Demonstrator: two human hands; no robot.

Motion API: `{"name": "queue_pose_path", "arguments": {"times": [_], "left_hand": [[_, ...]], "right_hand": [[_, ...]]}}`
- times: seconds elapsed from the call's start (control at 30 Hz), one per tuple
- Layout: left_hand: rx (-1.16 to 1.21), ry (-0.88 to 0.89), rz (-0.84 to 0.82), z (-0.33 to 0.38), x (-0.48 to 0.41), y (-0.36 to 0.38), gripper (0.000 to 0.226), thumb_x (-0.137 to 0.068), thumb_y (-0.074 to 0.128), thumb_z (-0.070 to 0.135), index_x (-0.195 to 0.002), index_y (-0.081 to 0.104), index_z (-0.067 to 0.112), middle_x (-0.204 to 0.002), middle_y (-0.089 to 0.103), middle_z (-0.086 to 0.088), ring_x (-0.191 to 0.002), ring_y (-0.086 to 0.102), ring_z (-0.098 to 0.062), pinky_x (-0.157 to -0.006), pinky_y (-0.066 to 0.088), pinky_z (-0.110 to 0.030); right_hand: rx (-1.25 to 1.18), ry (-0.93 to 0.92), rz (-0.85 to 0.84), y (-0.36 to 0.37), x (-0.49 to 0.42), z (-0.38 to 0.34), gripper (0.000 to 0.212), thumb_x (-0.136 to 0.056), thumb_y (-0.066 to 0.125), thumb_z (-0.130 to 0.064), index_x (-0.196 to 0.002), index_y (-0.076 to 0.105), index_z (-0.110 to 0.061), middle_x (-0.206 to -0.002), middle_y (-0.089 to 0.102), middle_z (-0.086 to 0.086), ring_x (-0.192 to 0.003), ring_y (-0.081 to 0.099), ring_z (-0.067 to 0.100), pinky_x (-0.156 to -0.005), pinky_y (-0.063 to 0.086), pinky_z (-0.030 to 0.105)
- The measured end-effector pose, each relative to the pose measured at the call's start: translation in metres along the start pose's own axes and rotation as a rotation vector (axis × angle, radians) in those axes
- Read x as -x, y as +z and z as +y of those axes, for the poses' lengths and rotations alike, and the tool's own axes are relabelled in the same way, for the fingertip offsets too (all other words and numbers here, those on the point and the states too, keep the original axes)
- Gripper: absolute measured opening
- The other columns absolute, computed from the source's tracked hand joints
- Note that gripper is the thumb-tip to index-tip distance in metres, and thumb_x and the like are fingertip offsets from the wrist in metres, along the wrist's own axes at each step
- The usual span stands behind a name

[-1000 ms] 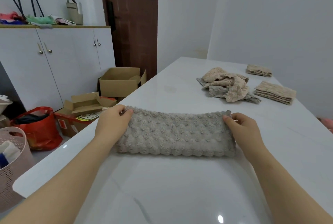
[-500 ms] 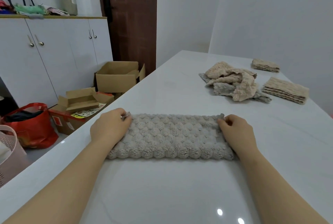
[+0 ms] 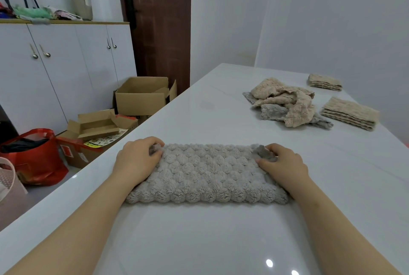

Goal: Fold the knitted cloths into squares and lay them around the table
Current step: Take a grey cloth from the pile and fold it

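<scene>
A grey bobbled knitted cloth (image 3: 208, 173) lies folded into a long strip on the white table (image 3: 199, 241), right in front of me. My left hand (image 3: 137, 159) pinches its far left corner. My right hand (image 3: 282, 164) pinches its far right corner, which is lifted slightly off the strip. Further back on the right, a loose heap of beige and grey knitted cloths (image 3: 285, 103) lies unfolded. Two folded beige cloths sit beyond it: one folded cloth (image 3: 349, 113) near the right edge and another folded cloth (image 3: 325, 82) at the far right.
The table's left edge runs diagonally; beside it on the floor stand cardboard boxes (image 3: 143, 95), a red bag (image 3: 33, 157) and a pink basket (image 3: 8, 186). White cabinets (image 3: 66, 64) and a brown door (image 3: 159, 20) are behind. A wall borders the table's right side.
Both hands have curled round the strip's far corners, and the corners now lift off the cloth. The view has tilted down and closer.
</scene>
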State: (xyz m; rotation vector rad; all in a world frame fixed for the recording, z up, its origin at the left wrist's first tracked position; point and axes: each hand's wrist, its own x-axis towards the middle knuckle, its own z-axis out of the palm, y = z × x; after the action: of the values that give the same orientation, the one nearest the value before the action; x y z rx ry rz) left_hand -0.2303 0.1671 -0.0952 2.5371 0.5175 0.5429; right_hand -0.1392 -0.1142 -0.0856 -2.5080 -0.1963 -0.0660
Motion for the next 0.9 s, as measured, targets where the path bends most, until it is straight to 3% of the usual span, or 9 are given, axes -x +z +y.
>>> {"name": "queue_pose_path", "arguments": {"times": [0.03,0.13,0.27,0.4,0.5,0.6,0.67,0.77,0.9], "left_hand": [[0.029,0.013,0.009,0.001,0.001,0.0,0.015,-0.089,0.057,0.024,-0.102,0.064,0.027,-0.095,0.065,0.004,-0.094,0.054,-0.019,-0.078,0.043,-0.031],[0.121,0.03,0.058,0.004,0.002,-0.003,0.01,-0.087,0.06,0.02,-0.094,0.063,0.027,-0.079,0.056,0.01,-0.081,0.049,-0.014,-0.061,0.033,-0.021],[0.382,-0.028,0.092,0.005,0.001,-0.008,0.013,-0.084,0.065,0.018,-0.08,0.064,0.03,-0.089,0.06,0.012,-0.078,0.052,-0.008,-0.065,0.037,-0.016],[0.621,-0.097,0.091,0.01,0.002,-0.014,0.016,-0.085,0.064,0.015,-0.077,0.065,0.029,-0.088,0.062,0.014,-0.088,0.055,-0.01,-0.073,0.041,-0.022],[0.762,-0.179,0.064,0.007,-0.001,-0.019,0.011,-0.084,0.066,0.017,-0.078,0.068,0.026,-0.094,0.065,0.0,-0.1,0.058,-0.022,-0.089,0.047,-0.037],[0.847,-0.226,0.034,0.006,0.0,-0.023,0.014,-0.083,0.067,0.016,-0.074,0.07,0.026,-0.101,0.066,-0.017,-0.103,0.06,-0.033,-0.095,0.047,-0.05],[0.861,-0.233,0.038,0.007,0.0,-0.024,0.012,-0.083,0.067,0.014,-0.076,0.07,0.023,-0.101,0.066,-0.02,-0.1,0.061,-0.034,-0.094,0.048,-0.049],[0.895,-0.22,0.081,0.009,0.0,-0.024,0.012,-0.082,0.067,0.01,-0.076,0.067,0.02,-0.086,0.065,-0.01,-0.086,0.06,-0.022,-0.079,0.05,-0.032],[0.969,-0.219,0.129,0.01,-0.001,-0.025,0.012,-0.082,0.066,0.006,-0.076,0.067,0.018,-0.085,0.065,-0.002,-0.082,0.06,-0.014,-0.073,0.048,-0.026]], "right_hand": [[-0.034,-0.013,-0.008,0.0,0.0,0.0,0.008,-0.082,0.062,-0.034,-0.087,0.056,-0.035,-0.101,0.064,0.001,-0.108,0.051,0.031,-0.091,0.042,0.04],[-0.224,-0.084,-0.002,0.0,0.003,-0.002,0.02,-0.08,0.065,-0.016,-0.071,0.055,-0.032,-0.078,0.062,-0.002,-0.085,0.057,0.025,-0.077,0.044,0.034],[-0.571,-0.086,0.008,-0.005,0.008,-0.008,0.018,-0.076,0.07,-0.004,-0.068,0.061,-0.016,-0.067,0.062,0.004,-0.064,0.055,0.018,-0.065,0.044,0.028],[-0.878,0.025,-0.14,-0.011,0.011,-0.013,0.014,-0.078,0.069,-0.001,-0.074,0.061,-0.013,-0.075,0.063,0.005,-0.071,0.059,0.019,-0.069,0.049,0.03],[-1.022,0.09,-0.258,-0.016,0.013,-0.017,0.02,-0.082,0.062,0.001,-0.07,0.056,-0.014,-0.068,0.062,0.002,-0.064,0.061,0.014,-0.058,0.052,0.025],[-1.09,0.16,-0.314,-0.019,0.013,-0.017,0.02,-0.084,0.061,-0.001,-0.07,0.054,-0.013,-0.064,0.063,0.003,-0.052,0.064,0.013,-0.046,0.052,0.021],[-1.08,0.18,-0.309,-0.018,0.012,-0.017,0.015,-0.084,0.062,-0.002,-0.076,0.054,-0.011,-0.069,0.065,0.006,-0.052,0.065,0.013,-0.047,0.054,0.023],[-1.1,0.158,-0.221,-0.015,0.01,-0.016,0.017,-0.082,0.063,0.002,-0.076,0.055,-0.011,-0.072,0.065,0.006,-0.056,0.065,0.016,-0.049,0.055,0.023],[-1.138,0.073,-0.1,-0.016,0.008,-0.015,0.023,-0.08,0.061,0.008,-0.073,0.058,-0.013,-0.073,0.06,0.005,-0.07,0.059,0.018,-0.07,0.05,0.03]]}}
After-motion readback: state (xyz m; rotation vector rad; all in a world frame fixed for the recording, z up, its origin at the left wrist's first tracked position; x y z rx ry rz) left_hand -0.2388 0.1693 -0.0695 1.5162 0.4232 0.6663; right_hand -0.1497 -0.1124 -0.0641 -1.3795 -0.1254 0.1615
